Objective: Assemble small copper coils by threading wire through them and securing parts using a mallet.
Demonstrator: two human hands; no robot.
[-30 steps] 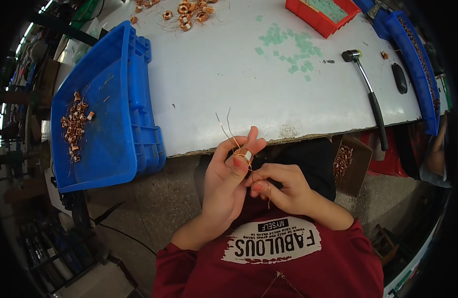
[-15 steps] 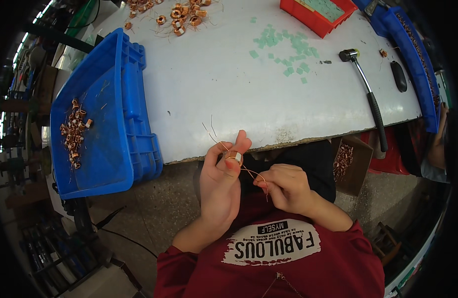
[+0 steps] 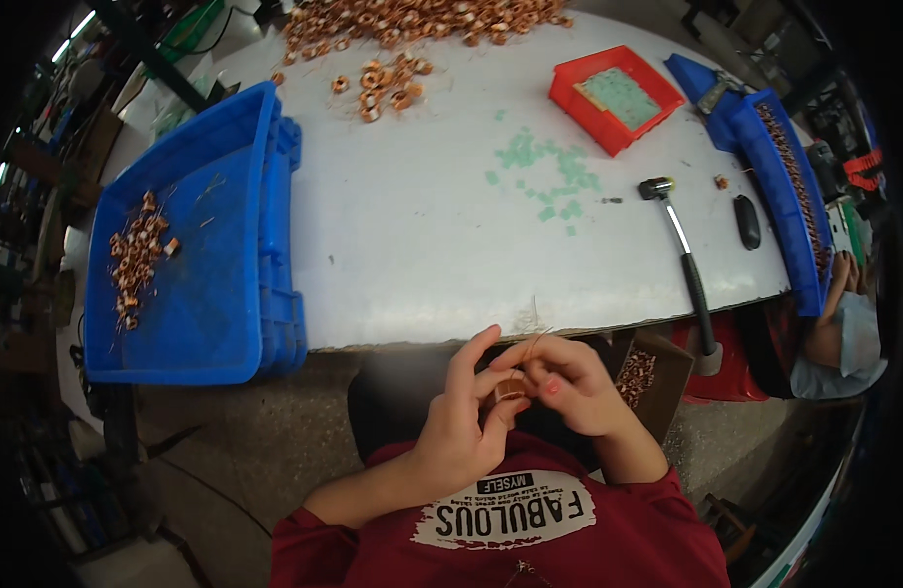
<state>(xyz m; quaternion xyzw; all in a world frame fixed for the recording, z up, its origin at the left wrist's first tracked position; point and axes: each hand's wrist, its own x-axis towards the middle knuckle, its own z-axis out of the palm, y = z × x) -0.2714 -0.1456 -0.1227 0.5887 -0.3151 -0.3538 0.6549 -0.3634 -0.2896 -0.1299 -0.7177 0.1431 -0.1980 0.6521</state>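
Just off the table's near edge, my left hand (image 3: pixel 459 416) grips a small copper wire coil (image 3: pixel 509 390) between thumb and fingertips, its index finger raised. A pale band shows on the coil's side. My right hand (image 3: pixel 577 390) presses close against the coil's right side, its thumb and fingers closed on the coil's thin wire leads. Fine lead ends (image 3: pixel 536 318) poke up above the right fingers. Exactly where the fingers pinch the wire is partly hidden.
A blue crate (image 3: pixel 192 284) with several coils stands left. More coils (image 3: pixel 383 83) lie at the back, near a red tray (image 3: pixel 608 108) and scattered pale green squares (image 3: pixel 549 171). A hammer (image 3: pixel 688 265) lies right, before a narrow blue bin (image 3: pixel 789 186). A person's arm (image 3: pixel 835 309) shows far right.
My right hand has come up against the coil, and the coil has turned in my left fingers. Both hands sit lower in the picture. The view has shifted, showing more of the table's back.
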